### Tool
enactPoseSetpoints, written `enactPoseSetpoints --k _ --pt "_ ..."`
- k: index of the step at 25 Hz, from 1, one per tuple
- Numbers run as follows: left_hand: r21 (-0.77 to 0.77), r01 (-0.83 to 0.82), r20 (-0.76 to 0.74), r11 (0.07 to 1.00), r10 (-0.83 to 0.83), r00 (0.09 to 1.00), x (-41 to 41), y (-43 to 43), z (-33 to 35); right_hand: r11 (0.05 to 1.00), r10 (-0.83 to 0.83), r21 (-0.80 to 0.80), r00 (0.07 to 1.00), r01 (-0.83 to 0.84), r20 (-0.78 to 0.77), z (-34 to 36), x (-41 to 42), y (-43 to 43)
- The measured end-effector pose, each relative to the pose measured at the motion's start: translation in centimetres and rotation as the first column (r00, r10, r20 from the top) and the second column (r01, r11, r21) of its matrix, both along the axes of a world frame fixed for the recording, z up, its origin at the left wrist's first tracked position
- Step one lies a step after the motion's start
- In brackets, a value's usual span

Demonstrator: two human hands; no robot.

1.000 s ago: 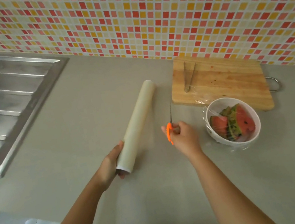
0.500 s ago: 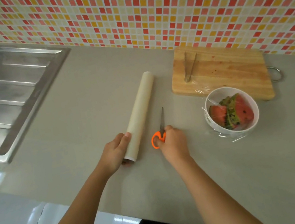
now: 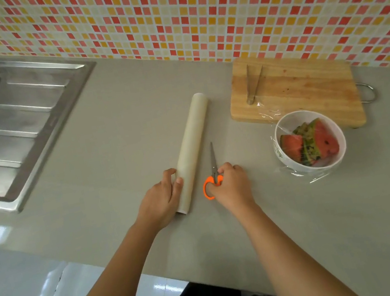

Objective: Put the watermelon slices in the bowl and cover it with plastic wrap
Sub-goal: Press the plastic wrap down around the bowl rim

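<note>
A white bowl [image 3: 293, 164] stands on the grey counter at the right, holding watermelon slices [image 3: 318, 141] under a sheet of clear plastic wrap [image 3: 305, 175] whose loose edges spill onto the counter. The long cream roll of plastic wrap [image 3: 192, 140] lies on the counter in the middle. My left hand [image 3: 161, 200] grips the roll's near end. Orange-handled scissors [image 3: 212, 171] lie flat just right of the roll, blades pointing away from me. My right hand [image 3: 231, 183] rests on their handles, fingers curled around them.
A wooden cutting board [image 3: 303, 87] with metal tongs [image 3: 253, 85] on it lies behind the bowl, against the tiled wall. A steel sink with drainboard [image 3: 9, 123] fills the left. The counter's front edge runs near my arms.
The scissors came down from upright in my right hand to flat on the counter beside the roll. My left hand slid further onto the roll's near end.
</note>
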State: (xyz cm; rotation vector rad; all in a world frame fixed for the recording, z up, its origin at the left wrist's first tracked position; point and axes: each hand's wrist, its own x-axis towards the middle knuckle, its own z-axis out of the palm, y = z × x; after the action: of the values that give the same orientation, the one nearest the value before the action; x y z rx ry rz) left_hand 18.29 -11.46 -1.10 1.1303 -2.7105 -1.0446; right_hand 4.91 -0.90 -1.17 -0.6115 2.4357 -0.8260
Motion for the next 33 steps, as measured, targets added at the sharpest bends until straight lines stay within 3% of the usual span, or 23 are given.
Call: enactPoseSetpoints --k 9,13,15,16,18,20,22,25,27,30,32,33 --pt "0.095 0.002 -0.001 0.996 -0.002 1.000 0.6 -0.7 -0.3 0.997 -0.078 -0.007 0.995 0.079 0.070 0.4 0.4 -0.1" --pt "0.190 -0.058 -0.025 0.980 0.064 0.998 0.8 -1.3 -0.3 0.999 -0.045 0.024 0.999 0.045 0.004 1.4 -0.1 0.2" --pt "0.069 -0.097 -0.110 0.993 0.104 0.989 0.8 -1.2 0.4 0.989 -0.095 -0.120 0.994 0.089 -0.050 3.3 -0.7 1.0" --pt "-0.017 -0.140 -0.194 0.990 0.134 0.972 0.5 -1.2 1.0 0.953 -0.165 -0.269 0.984 0.140 -0.072 4.5 -1.4 1.7" --pt "-0.062 -0.226 -0.394 0.972 0.185 0.901 -0.9 -0.8 2.6 0.785 -0.393 -0.570 0.907 0.243 -0.154 7.2 -4.2 4.0" --pt "0.053 -0.220 -0.520 0.974 0.215 0.827 -3.2 0.1 3.7 0.627 -0.622 -0.714 0.752 0.311 -0.220 9.0 -8.5 7.3" --pt "0.240 -0.146 -0.556 0.960 0.260 0.790 -6.3 2.1 4.4 0.567 -0.729 -0.705 0.658 0.426 -0.188 9.3 -12.9 10.3" --pt "0.542 -0.098 -0.437 0.834 0.380 0.815 -11.5 5.9 3.9 0.704 -0.664 -0.382 0.746 0.600 -0.051 6.3 -17.8 13.0" --pt "0.691 -0.153 -0.226 0.707 0.412 0.883 -14.8 8.1 3.0 0.825 -0.518 -0.223 0.853 0.520 0.073 4.4 -19.3 13.3" --pt "0.883 -0.175 -0.044 0.436 0.446 0.894 -17.7 10.4 1.7 0.904 -0.275 -0.238 0.908 0.356 0.315 3.0 -19.5 13.2" --pt "0.923 -0.155 -0.051 0.353 0.509 0.859 -18.6 10.8 1.3 0.886 -0.262 -0.261 0.877 0.385 0.403 2.8 -19.2 13.8" --pt "0.916 -0.171 -0.053 0.364 0.531 0.846 -18.8 10.5 1.1 0.888 -0.260 -0.253 0.873 0.384 0.412 2.7 -18.8 14.3"
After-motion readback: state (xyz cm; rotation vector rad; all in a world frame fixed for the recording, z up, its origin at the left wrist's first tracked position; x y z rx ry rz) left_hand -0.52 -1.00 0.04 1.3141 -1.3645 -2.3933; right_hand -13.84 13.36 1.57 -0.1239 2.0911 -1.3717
